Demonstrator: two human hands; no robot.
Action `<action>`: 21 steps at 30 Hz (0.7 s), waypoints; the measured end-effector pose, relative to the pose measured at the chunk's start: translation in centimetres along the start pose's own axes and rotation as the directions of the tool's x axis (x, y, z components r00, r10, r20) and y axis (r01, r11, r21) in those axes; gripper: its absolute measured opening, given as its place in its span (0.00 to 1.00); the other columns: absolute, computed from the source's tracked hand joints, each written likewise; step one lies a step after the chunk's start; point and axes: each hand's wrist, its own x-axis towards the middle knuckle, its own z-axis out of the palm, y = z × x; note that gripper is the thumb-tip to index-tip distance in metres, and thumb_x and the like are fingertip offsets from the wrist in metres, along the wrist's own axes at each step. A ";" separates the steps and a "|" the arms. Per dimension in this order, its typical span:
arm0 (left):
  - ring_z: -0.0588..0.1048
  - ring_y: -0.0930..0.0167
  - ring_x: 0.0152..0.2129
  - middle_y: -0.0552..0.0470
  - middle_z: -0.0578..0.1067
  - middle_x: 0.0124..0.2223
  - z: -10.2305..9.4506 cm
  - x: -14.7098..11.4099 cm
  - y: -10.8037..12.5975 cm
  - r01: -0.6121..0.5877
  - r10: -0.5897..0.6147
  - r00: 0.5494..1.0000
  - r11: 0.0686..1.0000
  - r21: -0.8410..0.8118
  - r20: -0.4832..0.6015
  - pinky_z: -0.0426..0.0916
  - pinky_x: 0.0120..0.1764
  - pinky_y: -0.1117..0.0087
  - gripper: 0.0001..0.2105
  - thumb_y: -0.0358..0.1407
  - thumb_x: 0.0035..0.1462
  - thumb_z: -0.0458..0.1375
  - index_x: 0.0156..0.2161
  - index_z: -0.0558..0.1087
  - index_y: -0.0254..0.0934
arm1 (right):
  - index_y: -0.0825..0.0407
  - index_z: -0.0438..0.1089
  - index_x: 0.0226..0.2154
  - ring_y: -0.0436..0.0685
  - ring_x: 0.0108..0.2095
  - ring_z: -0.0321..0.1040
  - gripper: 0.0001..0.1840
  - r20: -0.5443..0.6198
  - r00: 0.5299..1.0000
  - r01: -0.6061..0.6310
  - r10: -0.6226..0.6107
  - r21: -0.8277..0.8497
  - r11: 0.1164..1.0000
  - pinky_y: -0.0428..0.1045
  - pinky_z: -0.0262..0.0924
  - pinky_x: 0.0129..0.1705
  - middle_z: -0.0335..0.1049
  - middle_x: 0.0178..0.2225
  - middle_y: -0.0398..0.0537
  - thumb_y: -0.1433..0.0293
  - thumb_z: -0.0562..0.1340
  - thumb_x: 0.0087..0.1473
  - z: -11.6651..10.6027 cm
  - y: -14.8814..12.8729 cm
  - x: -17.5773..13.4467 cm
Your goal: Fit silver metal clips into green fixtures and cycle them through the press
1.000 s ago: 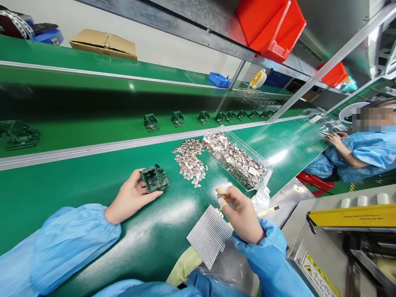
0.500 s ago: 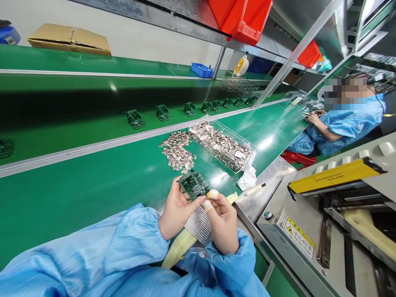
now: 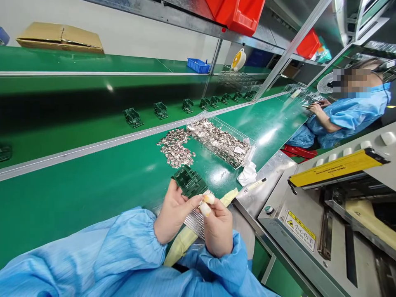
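Observation:
My left hand is closed around the near-left edge of a green circuit board, which is tilted over the bench. Small covers wrap the thumb and index finger of my right hand. Those two fingertips pinch a small metal part near the board's lower right corner; its shape is mostly hidden. Beneath both hands lies a ribbed silvery sheet beside a yellow strip. Just beyond the board, a loose pile of small metal parts is spread on the green bench.
A clear tray full of small metal parts stands behind the pile. Several circuit boards line the strip beyond the rail. To the right are a white cloth, a pen and a machine. A co-worker sits far right.
The board has moved slightly up and left in view and tilted more. My right fingertips have drawn closer together at its corner, where a small metal part now shows.

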 end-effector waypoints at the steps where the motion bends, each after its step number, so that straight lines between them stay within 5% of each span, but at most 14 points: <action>1: 0.77 0.75 0.29 0.51 0.75 0.44 0.0 0.0 -0.1 -0.001 0.001 1.000 1.000 0.007 -0.009 0.74 0.32 0.74 0.30 0.33 0.46 0.70 0.52 0.61 0.40 | 0.50 0.79 0.28 0.49 0.26 0.69 0.14 -0.004 1.000 -0.001 0.001 -0.004 1.000 0.44 0.67 0.31 0.76 0.27 0.43 0.63 0.77 0.36 -0.1 0.2 0.0; 5: 0.77 0.73 0.35 0.53 0.75 0.42 -0.7 0.5 -0.6 -0.045 0.047 0.999 0.996 0.075 -0.021 0.74 0.39 0.72 0.25 0.33 0.46 0.70 0.46 0.63 0.39 | 0.50 0.77 0.27 0.47 0.23 0.64 0.11 0.051 0.998 0.025 -0.023 -0.039 0.999 0.43 0.62 0.28 0.72 0.26 0.41 0.65 0.75 0.40 -1.2 0.1 -0.2; 9: 0.77 0.72 0.37 0.53 0.75 0.41 -2.0 1.1 -1.8 -0.135 0.126 0.989 0.984 0.120 0.077 0.74 0.41 0.72 0.27 0.30 0.44 0.71 0.47 0.63 0.40 | 0.49 0.76 0.33 0.54 0.38 0.68 0.07 0.089 0.977 0.212 -0.196 -0.232 0.949 0.49 0.65 0.40 0.70 0.41 0.48 0.67 0.70 0.48 -2.7 -1.6 -0.3; 13: 0.77 0.75 0.36 0.53 0.75 0.42 -3.0 0.9 -2.8 -0.153 0.122 0.967 0.980 0.126 0.223 0.73 0.40 0.76 0.25 0.28 0.49 0.68 0.51 0.65 0.42 | 0.48 0.74 0.32 0.59 0.48 0.66 0.02 0.160 0.933 0.360 -0.324 -0.484 0.798 0.54 0.62 0.49 0.67 0.50 0.50 0.69 0.65 0.53 -3.2 -2.9 -0.4; 18: 0.77 0.75 0.37 0.51 0.74 0.44 -3.0 0.5 -2.6 -0.189 0.125 0.937 0.966 0.175 0.326 0.73 0.41 0.77 0.19 0.28 0.56 0.63 0.51 0.67 0.43 | 0.47 0.74 0.37 0.61 0.54 0.64 0.14 0.304 0.879 0.475 -0.368 -0.637 0.607 0.55 0.59 0.54 0.67 0.52 0.51 0.77 0.59 0.47 -2.7 -2.8 -0.3; 21: 0.76 0.75 0.38 0.51 0.74 0.45 -2.9 0.5 -2.4 -0.195 0.116 0.924 0.963 0.187 0.365 0.73 0.43 0.76 0.18 0.29 0.58 0.61 0.52 0.67 0.44 | 0.49 0.74 0.34 0.62 0.53 0.65 0.12 0.303 0.864 0.491 -0.403 -0.685 0.538 0.55 0.60 0.54 0.68 0.52 0.52 0.77 0.60 0.45 -2.7 -2.6 -0.2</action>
